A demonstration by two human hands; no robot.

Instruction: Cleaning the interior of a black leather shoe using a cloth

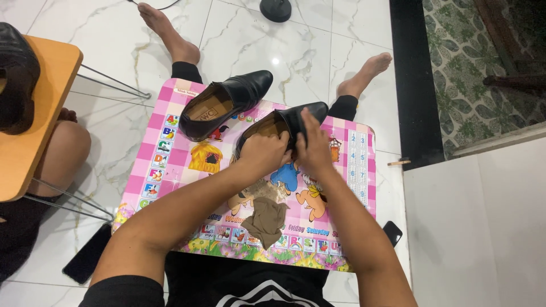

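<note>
- A small worktop stands on the floor over the person's outstretched legs.
- One shoe lies on the worktop's far left part.
- A second shoe sits right of it, between both hands: left hand at its opening, right hand over its middle.
- A cloth lies on the worktop nearer the person, below the hands.
- A phone lies on the floor left of the worktop, another phone at its right.
- A chair stands far left.
</note>
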